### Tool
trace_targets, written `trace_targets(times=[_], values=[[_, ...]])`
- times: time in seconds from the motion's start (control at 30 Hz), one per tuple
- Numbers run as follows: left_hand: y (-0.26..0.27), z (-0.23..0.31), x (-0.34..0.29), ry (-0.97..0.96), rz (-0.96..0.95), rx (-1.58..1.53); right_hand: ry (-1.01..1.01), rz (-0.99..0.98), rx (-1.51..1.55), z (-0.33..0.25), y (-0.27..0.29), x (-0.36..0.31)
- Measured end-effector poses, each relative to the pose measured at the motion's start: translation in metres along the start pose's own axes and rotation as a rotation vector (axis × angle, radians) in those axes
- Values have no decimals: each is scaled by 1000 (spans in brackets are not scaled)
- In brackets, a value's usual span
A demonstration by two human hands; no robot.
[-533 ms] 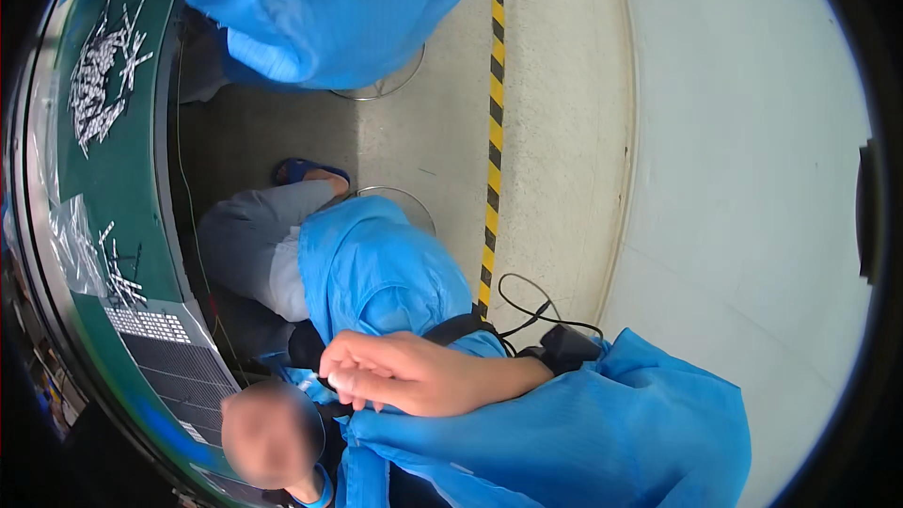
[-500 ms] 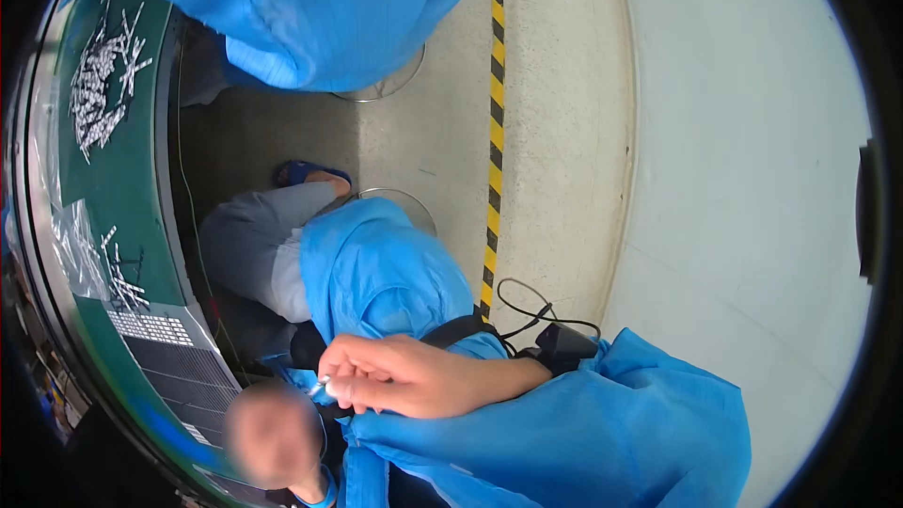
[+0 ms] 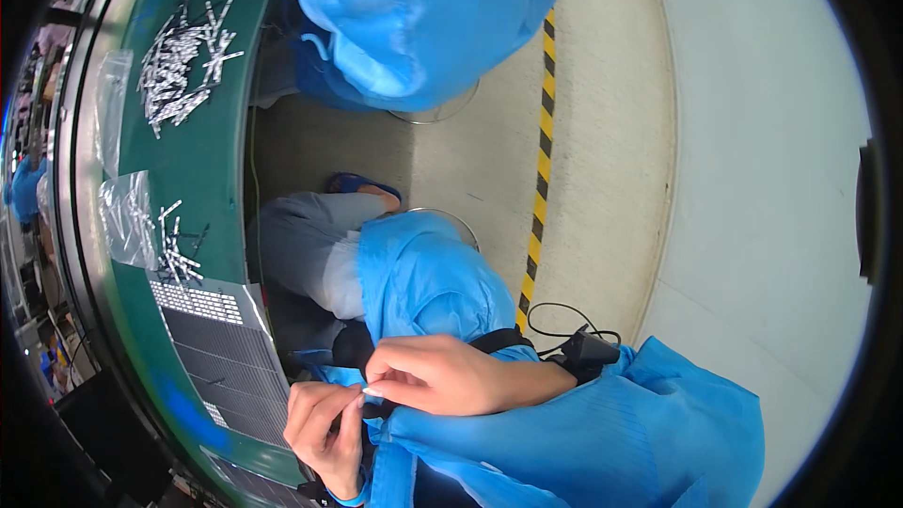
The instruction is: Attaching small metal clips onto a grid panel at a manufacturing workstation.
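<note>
My right hand [image 3: 437,376] comes in from the right, its thumb and forefinger pinched on a small white piece [image 3: 372,392]. My left hand [image 3: 326,428] is just left of it and a little lower, its thumb and forefinger closed at the tips. The fingertips of both hands meet at the white piece; whatever the left fingers hold is too small to make out. Beside my left hand, on the green table [image 3: 202,198], lies a dark sheet of narrow strips [image 3: 226,348] with a white gridded band along its far end.
Small black-and-white strips lie in a large heap [image 3: 174,66] and a smaller pile [image 3: 177,249] on the table. Clear plastic bags [image 3: 127,216] lie beside them. A person in a blue gown [image 3: 414,19] is at the top. Yellow-black tape [image 3: 541,169] runs along the floor.
The view has shifted, moving the table and floor rightward in the picture. My left hand, blurred before, now shows plainly with its fingertips against those of my right hand.
</note>
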State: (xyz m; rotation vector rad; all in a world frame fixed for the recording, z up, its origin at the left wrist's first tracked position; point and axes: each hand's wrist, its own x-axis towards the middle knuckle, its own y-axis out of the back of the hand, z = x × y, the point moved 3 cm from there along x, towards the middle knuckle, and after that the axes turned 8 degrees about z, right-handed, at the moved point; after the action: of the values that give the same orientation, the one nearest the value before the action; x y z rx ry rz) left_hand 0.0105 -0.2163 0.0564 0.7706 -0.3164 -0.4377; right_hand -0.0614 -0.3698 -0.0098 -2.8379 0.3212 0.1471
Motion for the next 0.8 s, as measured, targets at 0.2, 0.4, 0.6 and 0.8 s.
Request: trace_targets(times=[0.2, 0.4, 0.6, 0.8], values=[[7, -8, -6, 7, -37, 68, 102, -24, -133, 5, -8, 5], [8, -13, -15, 224, 45, -51, 129, -60, -153, -1, -4, 11], [20, -30, -35, 466, 109, -433, -4, -179, -205, -20, -19, 13], [32, -46, -55, 495, 130, -689, -107, -302, -207, -27, -44, 16]])
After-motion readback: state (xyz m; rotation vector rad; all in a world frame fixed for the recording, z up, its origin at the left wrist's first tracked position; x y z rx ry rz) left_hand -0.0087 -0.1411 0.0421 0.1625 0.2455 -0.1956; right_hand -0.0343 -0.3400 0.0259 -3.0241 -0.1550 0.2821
